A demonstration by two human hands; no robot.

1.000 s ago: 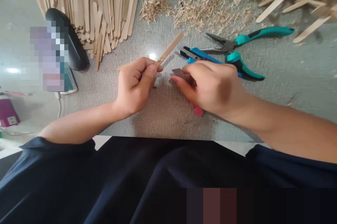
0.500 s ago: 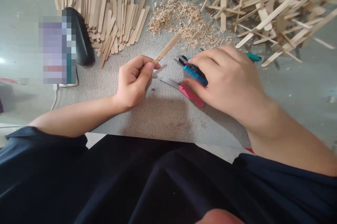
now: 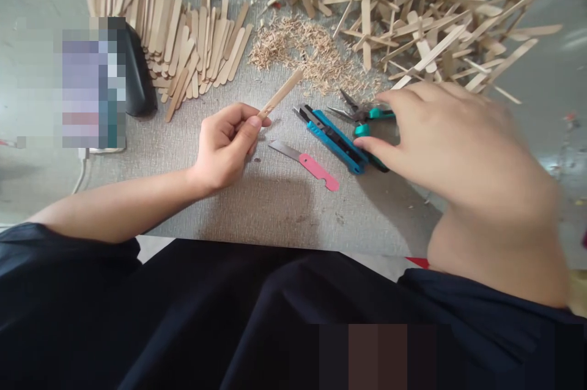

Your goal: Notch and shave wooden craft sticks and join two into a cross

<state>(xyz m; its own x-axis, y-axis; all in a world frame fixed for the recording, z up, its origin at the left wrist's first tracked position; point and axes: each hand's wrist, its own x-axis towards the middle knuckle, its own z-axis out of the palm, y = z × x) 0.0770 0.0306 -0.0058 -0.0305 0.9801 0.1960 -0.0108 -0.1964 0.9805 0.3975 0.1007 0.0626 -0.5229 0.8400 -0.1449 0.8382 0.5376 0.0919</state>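
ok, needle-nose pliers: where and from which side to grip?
Likely the teal handles, from the right: the needle-nose pliers lie with pointed jaws open leftward and handles splayed rightward, toward the open right hand. The blue utility knife crowds the lower handle.

Small woodcraft workspace; home or workshop, cannot tell.
Grey textured counter [image 3: 266,213] with wood shavings [image 3: 298,47], stacked craft sticks [image 3: 177,29] left, heaped craft sticks [image 3: 424,51] right. Tools out: blue utility knife [image 3: 337,142], pink-handled knife [image 3: 314,168], needle-nose pliers [image 3: 360,115].
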